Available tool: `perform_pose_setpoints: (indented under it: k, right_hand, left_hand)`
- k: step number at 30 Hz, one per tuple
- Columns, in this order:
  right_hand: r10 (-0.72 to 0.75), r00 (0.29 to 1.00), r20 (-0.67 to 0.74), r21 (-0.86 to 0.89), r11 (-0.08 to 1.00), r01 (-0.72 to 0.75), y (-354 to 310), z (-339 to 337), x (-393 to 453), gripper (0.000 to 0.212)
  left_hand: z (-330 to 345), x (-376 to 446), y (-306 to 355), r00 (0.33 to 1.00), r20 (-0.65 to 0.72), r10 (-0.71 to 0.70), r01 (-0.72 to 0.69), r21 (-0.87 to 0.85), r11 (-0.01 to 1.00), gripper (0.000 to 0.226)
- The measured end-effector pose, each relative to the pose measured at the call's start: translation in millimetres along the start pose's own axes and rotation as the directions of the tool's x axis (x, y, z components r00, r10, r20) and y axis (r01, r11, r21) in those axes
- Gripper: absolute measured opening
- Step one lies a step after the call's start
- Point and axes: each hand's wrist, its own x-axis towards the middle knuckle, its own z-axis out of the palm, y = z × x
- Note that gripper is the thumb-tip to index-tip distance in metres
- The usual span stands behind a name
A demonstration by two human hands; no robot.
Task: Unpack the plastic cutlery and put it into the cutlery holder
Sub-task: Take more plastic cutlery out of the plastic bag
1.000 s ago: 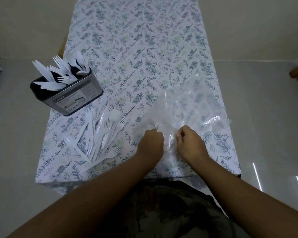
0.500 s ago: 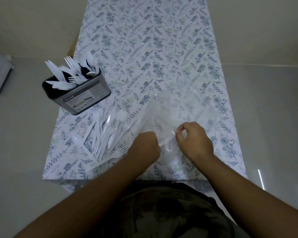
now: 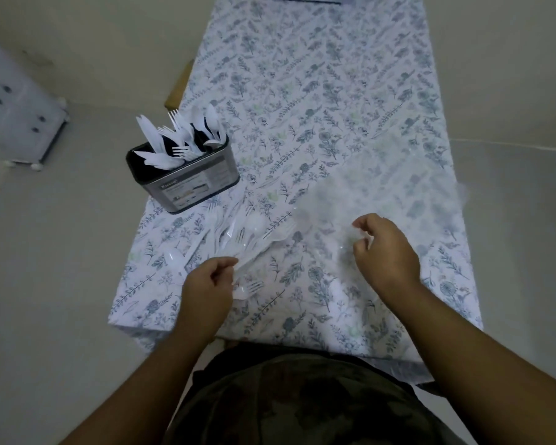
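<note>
Hands [image 3: 206, 289] [image 3: 386, 248] now pulling apart, where half a second back sitting knuckle to knuckle over the clear wrapper [image 3: 376, 194]. Left hand drawing leftward with fingers curled narrow, apparently pinching a wrapped piece by its near end; hard telling exactly what, since the film blurs it. Right hand staying on the wrapper, thumb and fingertips closed on a fold of crumpled plastic, lifting it slightly off the floral tablecloth [image 3: 318, 91]. Likely meaning a sleeve just torn open and another piece coming free for the holder.

Loose cutlery pile [image 3: 238, 232] lying on the cloth between the left hand and the cutlery holder [image 3: 187, 181], just beside the holder's near face. Long axes running diagonally, handles toward the near left, tines and bowls pointing up and right. Holder itself standing at the table's left edge, already bristling with forks and knives, heads up, fanning outward.
</note>
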Motion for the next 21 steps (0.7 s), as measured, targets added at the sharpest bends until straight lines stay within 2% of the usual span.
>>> perform_pose_setpoints:
  k: [2, 5, 8, 10, 11, 13, 16, 19, 21]
  right_hand:
    - [-0.054, 0.998, 0.033, -0.030, 0.998, 0.055, 4, 4, 4, 0.029]
    - [-0.122, 0.986, 0.114, 0.014, 0.993, 0.121, 11, 14, 4, 0.026]
    - [-0.138, 0.951, 0.277, 0.010, 0.990, 0.141, 13, 26, -2, 0.023]
    - [-0.103, 0.917, 0.385, -0.051, 0.990, 0.132, 11, 32, -8, 0.028]
    - [-0.106, 0.912, 0.395, -0.083, 0.985, 0.151, 9, 35, -11, 0.034]
    - [-0.148, 0.926, 0.346, -0.135, 0.969, 0.205, 4, 41, -13, 0.042]
    - [-0.217, 0.921, 0.323, -0.212, 0.932, 0.294, -10, 50, -8, 0.049]
    - [-0.217, 0.871, 0.441, -0.252, 0.902, 0.352, -29, 63, 2, 0.054]
    - [-0.189, 0.841, 0.508, -0.277, 0.888, 0.367, -35, 72, 8, 0.048]
  left_hand:
    - [-7, -3, -9, 0.993, -0.095, -0.065, 0.056, -0.087, 0.995, 0.019]
    - [-9, -8, -14, 0.966, -0.219, -0.139, 0.105, -0.160, 0.982, 0.018]
    - [-4, -4, -17, 0.953, -0.244, -0.179, 0.148, -0.139, 0.979, 0.017]
    - [1, 1, -25, 0.961, -0.215, -0.171, 0.160, -0.071, 0.985, 0.019]
    - [2, 3, -28, 0.967, -0.200, -0.158, 0.153, -0.040, 0.987, 0.021]
    - [4, 6, -33, 0.977, -0.183, -0.106, 0.115, 0.041, 0.993, 0.022]
    - [5, 7, -34, 0.990, -0.111, 0.092, -0.055, 0.302, 0.952, 0.021]
    - [11, 7, -31, 0.984, 0.008, 0.179, -0.160, 0.488, 0.858, 0.046]
    - [14, 13, -25, 0.989, 0.039, 0.141, -0.137, 0.584, 0.800, 0.067]
